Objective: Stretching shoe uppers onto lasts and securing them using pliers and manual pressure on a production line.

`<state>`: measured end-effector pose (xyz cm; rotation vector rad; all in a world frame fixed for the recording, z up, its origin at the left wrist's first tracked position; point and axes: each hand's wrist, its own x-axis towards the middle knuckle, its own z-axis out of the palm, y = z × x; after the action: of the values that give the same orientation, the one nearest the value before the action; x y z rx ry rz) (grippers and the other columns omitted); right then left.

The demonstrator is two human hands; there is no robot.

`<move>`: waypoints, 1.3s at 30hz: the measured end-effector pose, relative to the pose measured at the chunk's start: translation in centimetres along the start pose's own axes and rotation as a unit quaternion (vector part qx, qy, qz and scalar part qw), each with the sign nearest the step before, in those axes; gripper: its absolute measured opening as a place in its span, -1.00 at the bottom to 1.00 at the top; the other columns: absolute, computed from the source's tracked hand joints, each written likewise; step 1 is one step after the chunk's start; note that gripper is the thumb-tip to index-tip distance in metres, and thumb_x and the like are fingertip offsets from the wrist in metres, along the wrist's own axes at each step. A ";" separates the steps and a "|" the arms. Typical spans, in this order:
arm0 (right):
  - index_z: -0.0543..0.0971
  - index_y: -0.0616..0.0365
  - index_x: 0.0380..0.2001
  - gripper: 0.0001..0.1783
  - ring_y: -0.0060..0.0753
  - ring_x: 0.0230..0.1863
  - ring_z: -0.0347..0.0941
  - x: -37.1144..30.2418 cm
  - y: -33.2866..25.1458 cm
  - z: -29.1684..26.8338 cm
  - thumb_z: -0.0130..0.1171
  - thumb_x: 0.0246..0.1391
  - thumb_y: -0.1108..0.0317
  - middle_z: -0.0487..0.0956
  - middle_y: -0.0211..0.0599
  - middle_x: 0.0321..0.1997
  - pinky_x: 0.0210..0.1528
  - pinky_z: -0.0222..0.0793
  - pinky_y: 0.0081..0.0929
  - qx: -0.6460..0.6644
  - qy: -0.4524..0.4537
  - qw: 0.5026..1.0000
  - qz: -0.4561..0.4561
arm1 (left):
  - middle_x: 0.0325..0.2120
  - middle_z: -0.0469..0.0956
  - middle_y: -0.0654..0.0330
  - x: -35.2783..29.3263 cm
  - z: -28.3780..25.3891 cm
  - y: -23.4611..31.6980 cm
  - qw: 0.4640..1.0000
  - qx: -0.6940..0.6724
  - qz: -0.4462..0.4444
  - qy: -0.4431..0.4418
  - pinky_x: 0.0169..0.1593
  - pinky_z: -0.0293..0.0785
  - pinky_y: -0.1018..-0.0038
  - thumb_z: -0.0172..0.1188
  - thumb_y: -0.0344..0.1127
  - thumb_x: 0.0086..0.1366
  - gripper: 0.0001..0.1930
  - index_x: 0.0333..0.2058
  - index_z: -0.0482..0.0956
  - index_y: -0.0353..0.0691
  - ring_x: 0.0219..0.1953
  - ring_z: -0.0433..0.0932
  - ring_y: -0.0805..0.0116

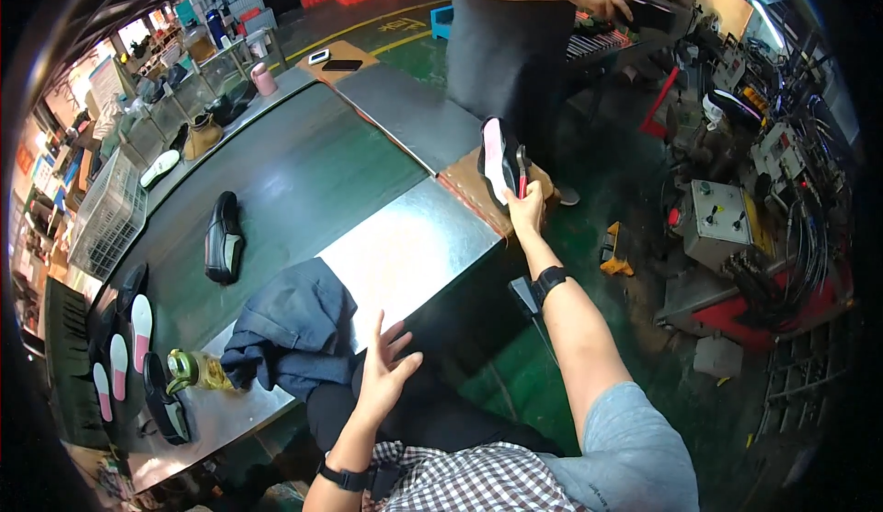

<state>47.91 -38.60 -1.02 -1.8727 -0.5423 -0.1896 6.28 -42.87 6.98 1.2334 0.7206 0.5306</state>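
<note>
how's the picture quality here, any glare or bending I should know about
Head view: strong fisheye, so the table edges bow and the corners go black. Glare whitens the metal sheet near the jacket. A bright window blows out at the left rim. The right hand holding a shoe is fairly sharp; the open left hand is slightly soft. Machines on the right sit in dimmer light.

Long metal bench [405,245], shiny steel at the near end, darker belt-like stretch further up. On it: black shoe [223,238] alone mid-surface; crumpled dark blue jacket [294,328] at the near edge; yellowish bottle [198,370] lying just beside the jacket; row of black shoes with pink-white insoles [124,351] at the left end. Brown cardboard pad [474,195] on the right corner. Far end: phone [341,65] on brown board, pink cup [264,80].
</note>
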 end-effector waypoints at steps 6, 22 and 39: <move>0.39 0.12 -0.43 -0.70 -0.67 -0.54 0.36 -7.0 3.2 -3.4 0.38 0.01 0.51 0.49 -0.47 -0.47 -0.45 0.32 -0.64 0.275 -0.034 0.954 0.116 | 0.20 0.33 -0.06 -4.7 -1.4 -0.6 0.998 0.006 0.007 0.061 0.10 0.48 0.39 0.19 -0.59 0.23 -0.20 0.40 0.05 -0.15 0.13 0.48 0.17; 0.41 0.07 -0.04 -0.76 -0.36 -0.07 0.50 -27.5 -13.5 -12.8 0.04 0.23 0.49 0.50 -0.28 -0.05 0.02 0.50 -0.15 0.393 -0.363 0.743 0.402 | -0.02 0.51 0.17 -7.3 -15.6 7.3 0.944 0.066 0.216 0.240 0.11 0.44 0.44 0.23 -0.48 0.25 -0.50 0.18 0.39 -0.31 -0.02 0.53 0.39; 0.59 0.19 -0.06 -0.71 -0.45 -0.36 0.39 -34.2 -15.9 -4.9 0.09 0.32 0.24 0.50 -0.22 -0.25 -0.33 0.34 -0.51 0.297 -0.422 0.856 -0.026 | 0.33 0.01 -0.25 18.9 -39.3 4.7 0.750 0.441 -0.145 0.471 0.33 0.16 -0.04 0.65 -0.02 -0.28 0.44 0.45 -0.27 0.02 0.32 0.15 -0.29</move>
<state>11.15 -48.21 1.18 -1.2496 -1.0983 0.7362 -10.05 -2.59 1.32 1.6336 2.1869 0.5520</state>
